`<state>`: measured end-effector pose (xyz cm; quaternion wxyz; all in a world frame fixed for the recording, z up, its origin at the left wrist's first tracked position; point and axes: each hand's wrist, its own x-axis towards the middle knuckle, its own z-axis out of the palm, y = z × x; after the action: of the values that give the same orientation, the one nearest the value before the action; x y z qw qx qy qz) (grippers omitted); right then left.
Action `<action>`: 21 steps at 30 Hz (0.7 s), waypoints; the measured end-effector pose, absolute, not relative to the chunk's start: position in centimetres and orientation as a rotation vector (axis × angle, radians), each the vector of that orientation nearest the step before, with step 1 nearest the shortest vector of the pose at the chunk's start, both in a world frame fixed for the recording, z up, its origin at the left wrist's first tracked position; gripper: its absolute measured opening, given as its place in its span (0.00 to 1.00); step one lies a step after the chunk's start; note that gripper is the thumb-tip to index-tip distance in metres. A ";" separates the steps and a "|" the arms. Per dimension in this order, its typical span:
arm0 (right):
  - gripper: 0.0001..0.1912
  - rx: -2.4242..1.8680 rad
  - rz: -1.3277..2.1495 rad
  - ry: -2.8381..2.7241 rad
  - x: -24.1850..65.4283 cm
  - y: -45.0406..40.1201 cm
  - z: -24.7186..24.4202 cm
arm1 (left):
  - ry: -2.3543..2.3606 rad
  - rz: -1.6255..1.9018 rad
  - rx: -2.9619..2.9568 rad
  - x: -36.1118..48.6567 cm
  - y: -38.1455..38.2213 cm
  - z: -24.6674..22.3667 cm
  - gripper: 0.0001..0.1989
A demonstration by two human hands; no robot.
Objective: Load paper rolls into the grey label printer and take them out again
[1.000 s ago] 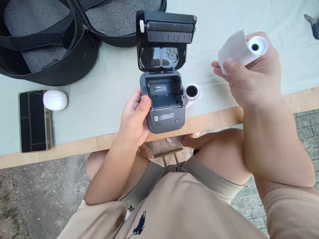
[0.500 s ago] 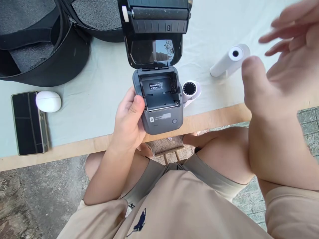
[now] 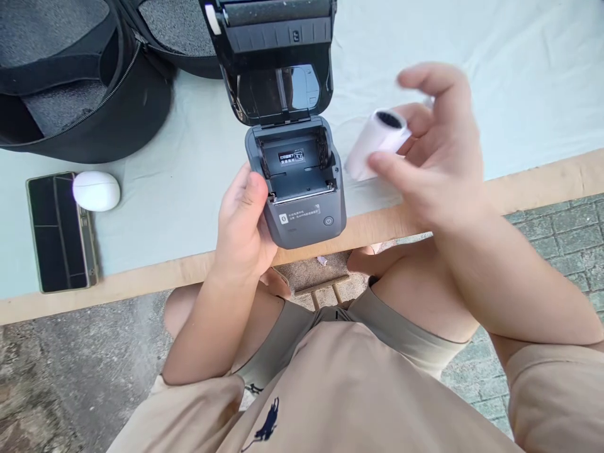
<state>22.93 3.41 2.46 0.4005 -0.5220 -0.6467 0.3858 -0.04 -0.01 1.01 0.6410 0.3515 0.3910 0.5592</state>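
Observation:
A dark grey portable label printer (image 3: 306, 220) is tilted up at the table's front edge, its black lid (image 3: 278, 94) swung fully back. Its paper compartment shows no roll inside. My left hand (image 3: 245, 220) is closed round the printer's left side, thumb on the rim. Just right of the printer, a white paper roll (image 3: 370, 148) with a black core is tilted in my right hand (image 3: 434, 151). The thumb presses its near side, some fingers are behind it, and the index finger is raised; motion blurs this hand. The second white roll is almost wholly hidden behind the hand.
An open black zippered case (image 3: 136, 119) with grey lining stands at the back left. A phone (image 3: 61, 239) lies near the left front edge, with a white mouse (image 3: 97, 190) touching its corner. The table's wooden edge (image 3: 155, 274) runs along the front.
My right hand has come in from the right and taken hold of the black-cored paper roll, which is now raised and tilted. The printer stays in my left hand, shifted only slightly.

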 end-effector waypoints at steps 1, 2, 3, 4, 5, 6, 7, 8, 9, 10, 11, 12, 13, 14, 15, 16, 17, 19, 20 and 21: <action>0.28 -1.303 1.124 -1.503 23.3 3.6 2.6 | 0.889 1.281 0.798 0.0 0.0 1.0 0.21; 0.27 -1.271 1.289 -1.404 23.6 3.8 2.8 | 0.887 1.284 0.793 -0.1 0.0 0.9 0.20; 0.24 -1.229 1.449 -1.337 23.9 4.0 3.0 | 0.882 1.287 0.787 -0.1 0.0 0.9 0.20; 0.21 -1.198 1.578 -1.306 24.0 4.1 3.3 | 0.873 1.294 0.782 -0.1 0.0 0.9 0.20; 0.20 -1.177 1.662 -1.293 24.0 4.2 3.5 | 0.864 1.301 0.777 -0.1 0.0 0.9 0.20; 0.22 -1.167 1.697 -1.280 23.9 4.2 3.8 | 0.859 1.302 0.773 -0.1 0.0 0.9 0.19; 0.23 -1.166 1.692 -1.253 23.7 4.1 4.1 | 0.858 1.303 0.771 -0.1 0.0 0.9 0.19; 0.25 -1.165 1.646 -1.237 23.3 3.9 4.3 | 0.862 1.301 0.771 -0.1 0.1 0.9 0.19; 0.27 -1.160 1.554 -1.253 22.9 3.7 4.6 | 0.870 1.291 0.773 -0.1 0.1 0.9 0.19; 0.27 -1.159 1.429 -1.310 22.5 3.4 4.9 | 0.877 1.277 0.777 0.0 0.0 1.0 0.19; 0.27 -1.157 1.272 -1.410 22.0 3.1 5.3 | 0.883 1.261 0.781 0.0 0.0 1.0 0.18; 0.26 -1.147 1.088 -1.529 21.5 2.7 5.6 | 0.883 1.255 0.788 0.1 0.0 1.0 0.17; 0.25 -1.122 0.901 -1.649 21.0 2.4 5.9 | 0.877 1.258 0.796 0.2 0.0 1.0 0.17; 0.24 -1.090 0.748 -1.749 20.5 2.1 6.2 | 0.873 1.269 0.801 0.2 -0.1 1.0 0.17; 0.24 -1.061 0.659 -1.825 20.1 1.9 6.4 | 0.875 1.280 0.801 0.3 -0.1 1.1 0.17; 0.23 -1.040 0.613 -1.884 19.6 1.7 6.6 | 0.881 1.286 0.797 0.4 -0.2 1.1 0.18; 0.21 -1.035 0.586 -1.931 19.1 1.6 6.8 | 0.893 1.284 0.788 0.4 -0.2 1.2 0.19; 0.18 -1.134 0.543 -2.016 18.3 1.7 6.9 | 0.917 1.259 0.773 0.5 -0.3 1.3 0.20; 0.16 -1.210 0.521 -2.050 18.0 1.8 6.9 | 0.924 1.249 0.772 0.5 -0.4 1.4 0.21; 0.13 -1.283 0.509 -2.076 17.7 2.0 6.9 | 0.926 1.241 0.774 0.5 -0.4 1.4 0.21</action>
<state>17.67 2.00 6.87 0.3186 -0.4877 -0.7894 0.1935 0.45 -0.40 1.41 0.6483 0.3406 0.4072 0.5458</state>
